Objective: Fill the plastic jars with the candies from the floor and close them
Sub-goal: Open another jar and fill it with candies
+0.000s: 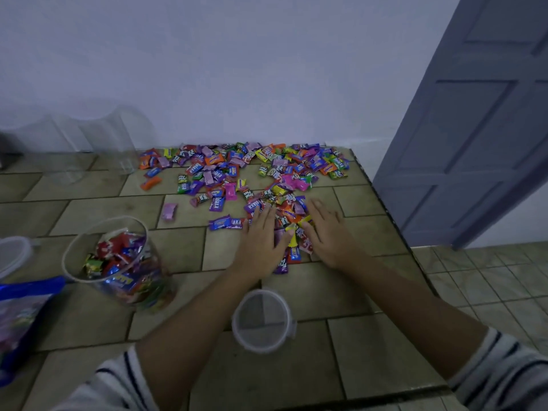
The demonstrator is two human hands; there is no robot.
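Note:
Wrapped candies (237,170) in many colours lie spread over the tiled floor by the wall. My left hand (261,241) and my right hand (329,232) lie flat, palms down, on either side of a small heap of candies (292,232), fingers straight and touching the wrappers. A clear plastic jar (118,262) stands open at the left, partly filled with candies. A round translucent lid (262,320) lies on the floor between my forearms. Empty clear jars (98,143) stand blurred at the back left by the wall.
Another lid (13,256) shows at the left edge. A blue candy bag (20,315) lies at the lower left. A grey door (474,129) stands open at the right. The raised floor ends in a dark edge (394,226) on the right.

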